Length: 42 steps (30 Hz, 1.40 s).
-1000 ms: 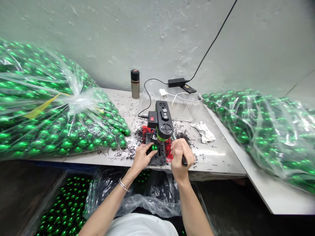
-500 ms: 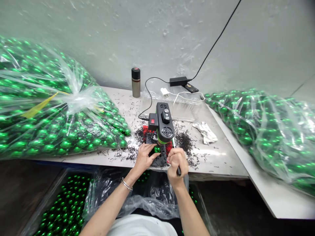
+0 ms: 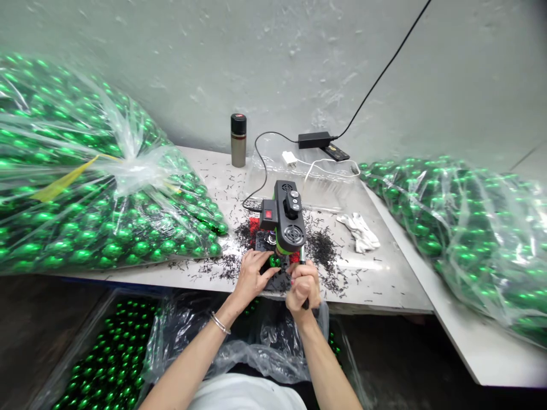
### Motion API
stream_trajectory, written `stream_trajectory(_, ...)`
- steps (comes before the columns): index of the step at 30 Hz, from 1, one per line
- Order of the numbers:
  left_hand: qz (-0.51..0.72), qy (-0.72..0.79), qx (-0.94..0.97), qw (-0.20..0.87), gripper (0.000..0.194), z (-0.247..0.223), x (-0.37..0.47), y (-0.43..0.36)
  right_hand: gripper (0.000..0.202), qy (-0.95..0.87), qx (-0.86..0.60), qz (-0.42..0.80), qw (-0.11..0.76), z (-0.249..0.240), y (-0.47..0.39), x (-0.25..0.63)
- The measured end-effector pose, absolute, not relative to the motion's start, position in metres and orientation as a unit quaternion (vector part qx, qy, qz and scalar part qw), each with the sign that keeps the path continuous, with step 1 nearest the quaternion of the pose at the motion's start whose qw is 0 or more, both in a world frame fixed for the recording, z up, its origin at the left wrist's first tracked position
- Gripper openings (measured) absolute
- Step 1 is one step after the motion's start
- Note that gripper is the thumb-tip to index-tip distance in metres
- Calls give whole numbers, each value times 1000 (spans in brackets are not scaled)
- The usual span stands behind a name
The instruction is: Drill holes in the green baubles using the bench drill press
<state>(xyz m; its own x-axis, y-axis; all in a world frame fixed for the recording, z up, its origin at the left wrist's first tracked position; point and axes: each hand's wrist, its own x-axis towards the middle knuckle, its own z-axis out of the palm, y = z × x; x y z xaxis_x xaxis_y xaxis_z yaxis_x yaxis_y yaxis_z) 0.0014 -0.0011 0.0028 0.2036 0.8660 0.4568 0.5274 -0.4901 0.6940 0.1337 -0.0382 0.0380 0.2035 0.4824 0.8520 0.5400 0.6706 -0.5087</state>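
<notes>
A shiny green ball [image 3: 274, 261] sits under the head of a small black bench press [image 3: 289, 213] with a red switch on its side. Thumb and fingers of my left hand [image 3: 253, 274] pinch the ball from the left. My right hand [image 3: 304, 286] is wrapped round the press's lever handle [image 3: 305, 304], whose black end pokes out below the fist. Around the press base [image 3: 280, 280] lie heaps of small black pieces [image 3: 321, 248], with red material [image 3: 253, 224] beside it.
Big clear bags of green balls stand at left [image 3: 128, 228] and right [image 3: 461, 228]. Behind the press are a tumbler [image 3: 238, 142], clear plastic trays [image 3: 325, 191] and a power adapter [image 3: 315, 140]. A white glove [image 3: 359, 232] lies right. Below the table edge, a lined bin [image 3: 115, 347] holds green balls.
My right hand with the lever handle has shifted slightly left and closer to the press. My left hand stays at the ball. The whole view has shifted a little.
</notes>
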Motion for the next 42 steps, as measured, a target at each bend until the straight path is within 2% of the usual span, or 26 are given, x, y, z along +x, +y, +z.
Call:
stream_trajectory(5,435,458,750,198,31,3,0,-1,28,-675,-389,-44,626,37,-37,138)
stream_trajectory(9,435,458,747,206,32,3,1,2,30,-684,-382,-54,619,56,-38,138)
stream_trajectory(15,454,477,721,213,31,2,3,-5,32,-597,-467,59,650,123,-43,131)
stream_trajectory(18,455,471,731,193,40,2,-8,-24,32,-590,-474,91,647,140,-43,130)
stream_trajectory(20,441,469,750,154,52,6,-21,-35,31,-591,-465,82,654,138,-42,129)
stream_trajectory(22,423,480,763,97,53,13,-39,-37,32,-591,-454,65,664,130,-41,128)
stream_trajectory(25,381,524,761,17,32,29,-70,-16,33,-586,-450,47,672,118,-41,127)
stream_trajectory(29,265,588,765,-4,28,48,-102,37,32,-585,-457,42,669,113,-41,126)
stream_trajectory(32,163,596,786,-14,18,54,-107,68,32,-589,-447,40,672,113,-41,126)
stream_trajectory(36,113,576,809,-20,8,52,-99,85,33,-595,-441,30,671,112,-42,126)
stream_trajectory(38,114,569,814,-19,11,49,-96,87,32,-595,-445,30,669,112,-43,125)
stream_trajectory(42,119,559,821,-9,28,43,-98,84,32,-595,-452,34,664,111,-43,125)
